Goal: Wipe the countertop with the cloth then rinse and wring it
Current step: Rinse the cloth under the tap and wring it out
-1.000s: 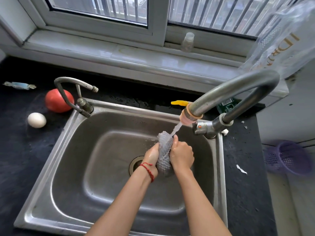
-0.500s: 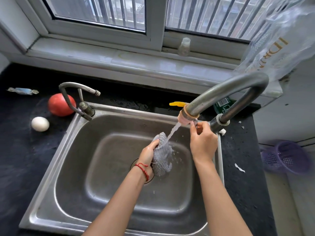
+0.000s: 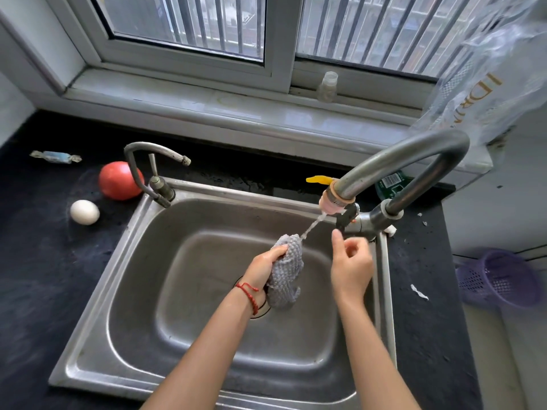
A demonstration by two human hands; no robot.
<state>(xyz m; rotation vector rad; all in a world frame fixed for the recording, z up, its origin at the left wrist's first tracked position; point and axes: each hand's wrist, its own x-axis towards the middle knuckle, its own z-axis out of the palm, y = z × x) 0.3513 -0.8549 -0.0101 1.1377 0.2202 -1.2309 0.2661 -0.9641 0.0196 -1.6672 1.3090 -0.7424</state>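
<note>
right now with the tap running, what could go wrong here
The thin stream lands on the cloth gripped in the left hand above the drain, so it may splash over the sink rim. The egg lies loose on the countertop near that rim; a careless wringing move might knock it.

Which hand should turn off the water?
The right hand, probably. It holds nothing and hovers just below the tap handle, near the tap's base. The left hand is busy gripping the grey cloth under the thin stream over the sink.
</note>
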